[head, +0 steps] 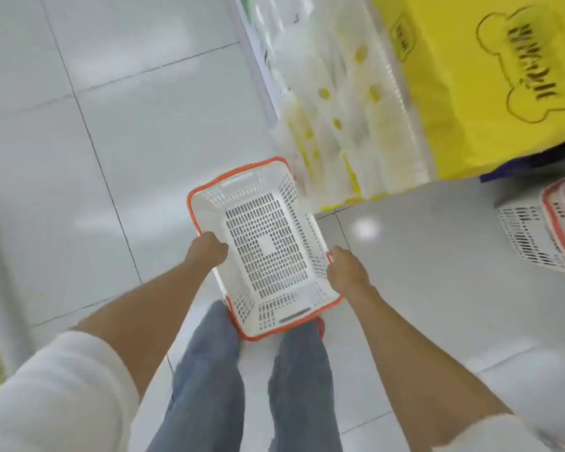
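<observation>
Left arm runs from a white sleeve (53, 393) at the near left, bare forearm stretched far and rightward. Left hand (207, 251) knuckles up, fingers curled tight over the left long rim of the basket (268, 223), thumb tucked on the inner side. Right arm comes up from the near right; right hand (346, 270) back-up, fingers bent down over the right long rim, tips hidden behind the edge. Both hands gripping. Frame is motion-blurred. Around: pale tiled floor (111, 141) fills the left and far side. 2 legs in blue jeans (209, 370) stand below the basket, the near end of the basket overlapping the knees in view. Far right of the basket, packs of white paper rolls (336, 119) with yellow print; right of those, a big yellow bag (470, 93) with a bone-shaped logo. At the right edge, a stack of like baskets (548, 230), white with orange rims, well apart from the right hand. Basket: white slotted plastic, orange rim, nothing inside, held off the floor between the 2 hands, long axis running near to far and tilted slightly left. The hands hold its near half, 1 on each long side.
</observation>
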`<state>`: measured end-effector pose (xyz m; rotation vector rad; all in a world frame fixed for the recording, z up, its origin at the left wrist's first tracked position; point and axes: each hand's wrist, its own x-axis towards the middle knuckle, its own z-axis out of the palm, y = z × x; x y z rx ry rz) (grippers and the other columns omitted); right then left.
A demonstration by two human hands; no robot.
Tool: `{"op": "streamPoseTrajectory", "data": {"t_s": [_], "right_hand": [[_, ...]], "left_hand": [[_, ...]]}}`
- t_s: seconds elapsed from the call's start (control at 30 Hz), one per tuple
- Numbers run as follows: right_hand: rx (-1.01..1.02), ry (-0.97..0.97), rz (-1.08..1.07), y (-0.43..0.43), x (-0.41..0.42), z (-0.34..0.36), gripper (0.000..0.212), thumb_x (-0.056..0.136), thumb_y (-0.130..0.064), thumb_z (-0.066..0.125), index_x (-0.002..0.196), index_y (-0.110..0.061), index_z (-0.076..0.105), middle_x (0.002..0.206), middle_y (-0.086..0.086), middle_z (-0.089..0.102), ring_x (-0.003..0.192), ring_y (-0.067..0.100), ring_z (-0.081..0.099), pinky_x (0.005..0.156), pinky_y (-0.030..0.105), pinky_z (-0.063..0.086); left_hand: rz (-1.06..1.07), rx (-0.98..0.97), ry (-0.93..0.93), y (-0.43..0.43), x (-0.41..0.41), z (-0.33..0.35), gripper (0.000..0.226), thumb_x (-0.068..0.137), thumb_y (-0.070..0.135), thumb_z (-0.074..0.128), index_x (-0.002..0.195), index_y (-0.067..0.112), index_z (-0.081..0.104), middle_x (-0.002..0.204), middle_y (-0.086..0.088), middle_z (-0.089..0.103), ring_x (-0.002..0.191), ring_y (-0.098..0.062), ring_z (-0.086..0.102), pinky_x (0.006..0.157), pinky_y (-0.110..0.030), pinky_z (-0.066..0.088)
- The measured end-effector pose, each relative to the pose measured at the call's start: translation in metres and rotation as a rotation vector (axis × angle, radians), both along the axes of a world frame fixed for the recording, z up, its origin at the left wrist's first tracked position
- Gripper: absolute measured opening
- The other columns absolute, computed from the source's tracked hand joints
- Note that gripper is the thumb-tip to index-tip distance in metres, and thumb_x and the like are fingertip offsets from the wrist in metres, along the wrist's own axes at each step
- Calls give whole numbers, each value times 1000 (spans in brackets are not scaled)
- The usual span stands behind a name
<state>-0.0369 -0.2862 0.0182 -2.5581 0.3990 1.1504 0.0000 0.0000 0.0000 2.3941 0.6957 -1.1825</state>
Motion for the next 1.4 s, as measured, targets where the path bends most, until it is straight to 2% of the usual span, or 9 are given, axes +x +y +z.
{"op": "streamPoseTrajectory", "data": {"t_s": [0.13, 0.23, 0.37, 0.5, 0.67, 0.73, 0.87, 1.07, 1.4], "right_hand": [[0, 5, 59, -8, 1, -80, 42, 92, -6, 48, 133, -9, 48, 129, 12, 52, 119, 31, 52, 91, 35, 45], [-85, -3, 89, -16, -2, -159, 47, 91, -16, 52, 137, -8, 43, 132, 12, 49, 122, 31, 50, 98, 41, 45], [23, 85, -209, -19, 2, -233, 79, 96, -18, 54, 156, -7, 3, 155, 16, 29, 134, 34, 42, 102, 43, 43], [17, -21, -449, -5, 14, -252, 53, 97, -11, 42, 147, -3, 27, 146, 20, 33, 123, 40, 47, 96, 50, 48], [192, 12, -497, 25, 33, -191, 44, 97, -24, 39, 136, -6, 44, 122, 14, 49, 102, 33, 57, 77, 38, 47], [256, -8, -536, 39, 50, -149, 34, 92, -27, 40, 114, -9, 57, 100, 10, 48, 77, 26, 51, 62, 29, 41], [384, -89, -590, 81, 98, -26, 18, 93, -13, 40, 78, -13, 51, 70, 2, 42, 56, 17, 38, 49, 27, 28], [406, -180, -549, 160, 191, 87, 18, 93, -8, 40, 81, -7, 53, 66, 5, 42, 55, 19, 35, 50, 28, 25], [428, -215, -595, 326, 368, 154, 21, 96, -19, 50, 77, -11, 47, 68, 7, 40, 56, 17, 34, 53, 26, 29]], "left_hand": [[113, 101, 33, -8, -48, -72, 17, 91, 11, 50, 99, -1, 58, 112, -19, 62, 103, -35, 61, 75, -35, 47], [203, 137, 56, -10, -78, -149, 31, 93, 7, 49, 121, -6, 54, 125, -21, 58, 116, -36, 57, 88, -38, 49], [388, 133, 68, -18, -97, -213, 72, 97, 5, 49, 149, -10, 2, 150, -27, 32, 138, -38, 38, 108, -38, 36], [532, 171, -91, -3, -101, -218, 50, 89, -5, 51, 135, -5, 32, 134, -24, 48, 125, -39, 50, 102, -41, 42], [521, 203, -111, 44, -86, -137, 41, 86, -8, 51, 125, -6, 42, 124, -22, 54, 115, -39, 56, 90, -40, 48], [515, 217, -116, 64, -73, -83, 37, 85, -8, 50, 121, -6, 45, 120, -22, 56, 111, -38, 58, 86, -38, 49], [547, 220, -147, 102, -41, 21, 32, 84, -8, 50, 115, -7, 50, 114, -22, 60, 106, -38, 60, 79, -37, 47], [601, 236, -234, 166, 30, 119, 35, 88, -5, 49, 123, -7, 45, 121, -22, 57, 114, -38, 57, 84, -36, 46], [610, 181, -239, 333, 209, 177, 30, 88, -5, 48, 118, -3, 46, 115, -19, 56, 105, -35, 58, 75, -34, 44]]}}
